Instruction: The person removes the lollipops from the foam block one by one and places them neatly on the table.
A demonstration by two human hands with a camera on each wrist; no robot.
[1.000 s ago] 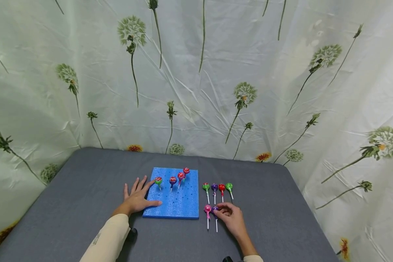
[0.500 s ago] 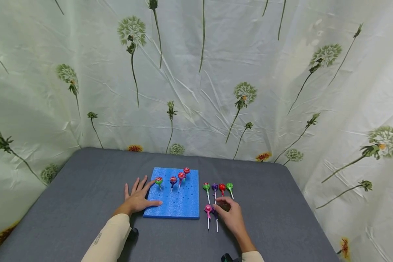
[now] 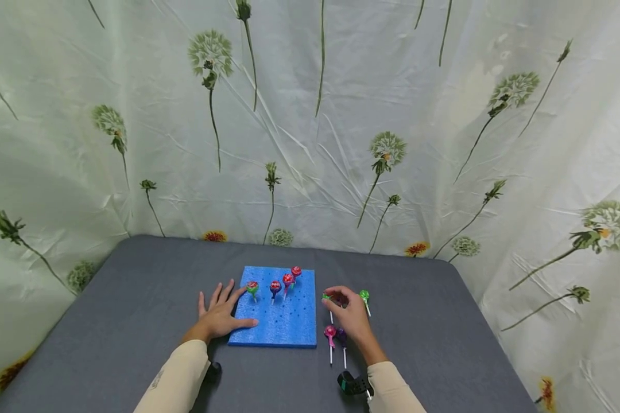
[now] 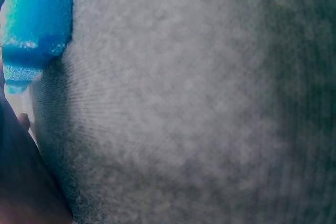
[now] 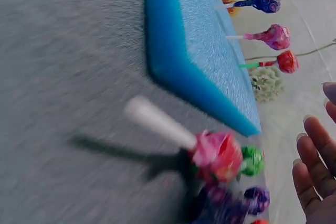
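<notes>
My left hand rests spread on the left edge of a blue foam board, thumb and fingertips on it. Several lollipops stand upright in the board: a green one, a purple one, a pink one and a red one. Over the back row of lying lollipops hovers my right hand, hiding some of them. Its fingertips are near a green lollipop; the right wrist view shows the fingers loosely bent, apart from the candies. A pink lollipop and purple lollipop lie in front.
Another green lollipop lies right of my right hand. The board has rows of small holes. A grey cloth-covered table carries everything. Behind it hangs a white curtain with dandelion prints.
My right hand has left the front purple lollipop and moved away from me, over the back row. The left hand has stayed on the board.
</notes>
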